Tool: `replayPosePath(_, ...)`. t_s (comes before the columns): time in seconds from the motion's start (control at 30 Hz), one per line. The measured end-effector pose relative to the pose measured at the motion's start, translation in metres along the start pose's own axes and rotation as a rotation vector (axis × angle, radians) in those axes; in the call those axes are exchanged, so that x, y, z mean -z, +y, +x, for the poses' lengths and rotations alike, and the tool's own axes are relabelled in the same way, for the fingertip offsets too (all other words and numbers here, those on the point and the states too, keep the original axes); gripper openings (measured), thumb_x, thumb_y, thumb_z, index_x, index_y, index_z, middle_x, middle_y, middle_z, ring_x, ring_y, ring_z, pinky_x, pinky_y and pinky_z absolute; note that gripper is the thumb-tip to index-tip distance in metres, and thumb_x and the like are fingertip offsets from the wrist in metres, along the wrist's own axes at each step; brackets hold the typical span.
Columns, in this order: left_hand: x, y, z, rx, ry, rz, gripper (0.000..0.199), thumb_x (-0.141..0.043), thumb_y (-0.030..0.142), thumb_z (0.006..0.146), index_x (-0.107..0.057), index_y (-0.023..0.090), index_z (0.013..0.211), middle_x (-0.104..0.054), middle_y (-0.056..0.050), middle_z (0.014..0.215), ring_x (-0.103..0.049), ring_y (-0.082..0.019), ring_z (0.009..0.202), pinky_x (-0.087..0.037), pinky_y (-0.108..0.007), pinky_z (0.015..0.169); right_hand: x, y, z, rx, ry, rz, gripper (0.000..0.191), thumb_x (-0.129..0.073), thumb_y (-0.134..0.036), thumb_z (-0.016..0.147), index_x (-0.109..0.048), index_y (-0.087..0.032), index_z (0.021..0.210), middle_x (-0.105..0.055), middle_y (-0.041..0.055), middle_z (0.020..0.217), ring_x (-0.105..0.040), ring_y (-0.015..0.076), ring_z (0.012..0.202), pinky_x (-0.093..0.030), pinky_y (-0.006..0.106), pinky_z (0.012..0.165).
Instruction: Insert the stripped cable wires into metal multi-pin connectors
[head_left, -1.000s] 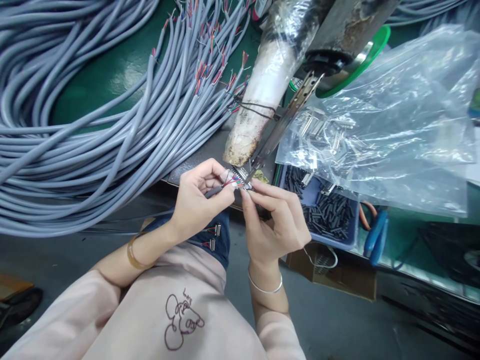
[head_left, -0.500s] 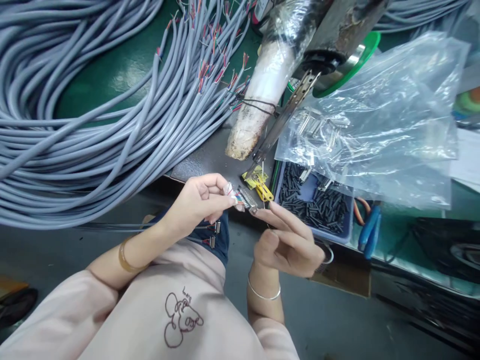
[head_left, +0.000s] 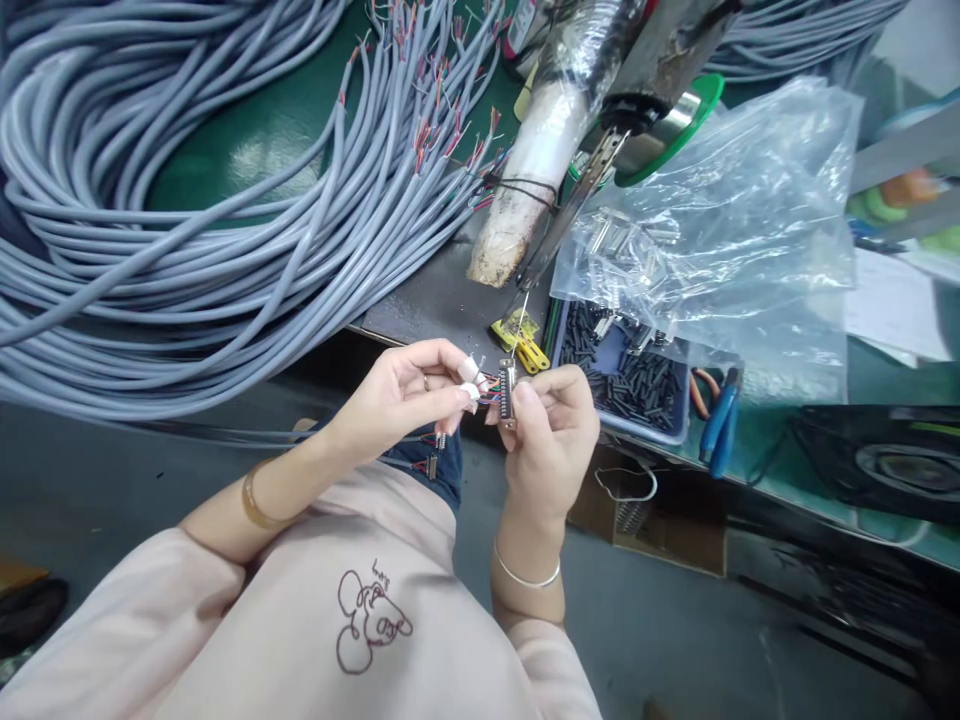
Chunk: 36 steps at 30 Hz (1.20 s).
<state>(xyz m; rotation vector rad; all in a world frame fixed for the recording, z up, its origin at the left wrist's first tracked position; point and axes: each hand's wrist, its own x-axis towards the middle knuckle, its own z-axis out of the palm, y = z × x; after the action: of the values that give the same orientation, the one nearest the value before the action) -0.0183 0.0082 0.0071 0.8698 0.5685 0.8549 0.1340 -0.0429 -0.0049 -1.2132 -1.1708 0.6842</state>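
My right hand (head_left: 551,430) pinches a small multi-pin connector (head_left: 507,392) by its metal side, in front of my body. Thin coloured wires (head_left: 489,388) run from the connector's pin side towards my left hand (head_left: 424,390). White wrapping covers fingertips of the left hand, which is closed on these wires. A thin solder wire (head_left: 520,325) hangs from the metal guide arm (head_left: 570,215) down to the connector's upper end. Just beyond the connector lies a yellow cutter-like tool (head_left: 531,352). Two wired connectors (head_left: 433,465) rest by my lap.
Grey cables (head_left: 225,300) with stripped coloured ends cover the left of the bench. A white-wrapped tube (head_left: 510,210) and a green-rimmed solder spool (head_left: 675,130) stand ahead. To the right are a bin (head_left: 686,400) of black sleeves, a plastic bag (head_left: 750,220) and blue-handled cutters (head_left: 720,425).
My right hand has gone from loosely extended fingers to gripping the connector. The connector has turned more upright. My left hand still holds the wires, and the view has shifted slightly.
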Motion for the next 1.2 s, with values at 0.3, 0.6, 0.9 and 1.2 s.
replayPosePath(0.3, 0.008, 0.002, -0.009, -0.229, -0.034, 0.481, 0.007, -0.075, 0.015, 0.079, -0.074, 0.017, 0.073, -0.075, -0.005, 0.075, -0.068, -0.014, 0.068, -0.059, -0.024, 0.069, 0.001, -0.011, -0.004, 0.02, -0.023, -0.219, 0.022, -0.065, -0.029, 0.094, -0.051, -0.022, 0.079, -0.051, -0.0121, 0.056, -0.042, 0.0036, 0.036, -0.029, 0.015, 0.036)
replayPosePath(0.6, 0.005, -0.009, -0.001, 0.052, -0.01, -0.03, 0.033, -0.087, 0.033, 0.073, -0.058, 0.017, 0.076, -0.07, -0.001, 0.067, -0.055, -0.006, 0.044, -0.043, -0.016, 0.042, 0.016, -0.006, 0.006, 0.699, 0.586, -0.335, 0.015, -0.072, -0.034, 0.091, -0.074, -0.027, 0.104, -0.047, -0.0105, 0.051, -0.038, 0.0068, 0.032, -0.031, 0.022, 0.03)
replayPosePath(0.9, 0.007, -0.011, 0.007, 0.074, 0.008, -0.086, 0.037, -0.09, 0.034, 0.07, -0.059, 0.017, 0.077, -0.07, -0.001, 0.069, -0.054, -0.005, 0.044, -0.042, -0.017, 0.042, 0.013, 0.004, -0.007, 0.552, 0.375, -0.399, 0.013, -0.071, -0.014, 0.091, -0.067, -0.021, 0.102, -0.076, -0.0056, 0.076, -0.074, 0.0131, 0.059, -0.069, 0.035, 0.075)
replayPosePath(1.2, 0.004, -0.015, 0.013, 0.029, 0.078, 0.006, 0.026, -0.084, 0.023, 0.073, -0.06, 0.015, 0.078, -0.061, 0.006, 0.057, -0.053, -0.004, 0.043, -0.043, -0.013, 0.043, 0.005, 0.016, -0.011, 0.472, 0.206, -0.522, 0.017, -0.073, -0.007, 0.087, -0.067, -0.022, 0.093, -0.079, 0.0005, 0.094, -0.077, 0.0142, 0.084, -0.063, 0.028, 0.075)
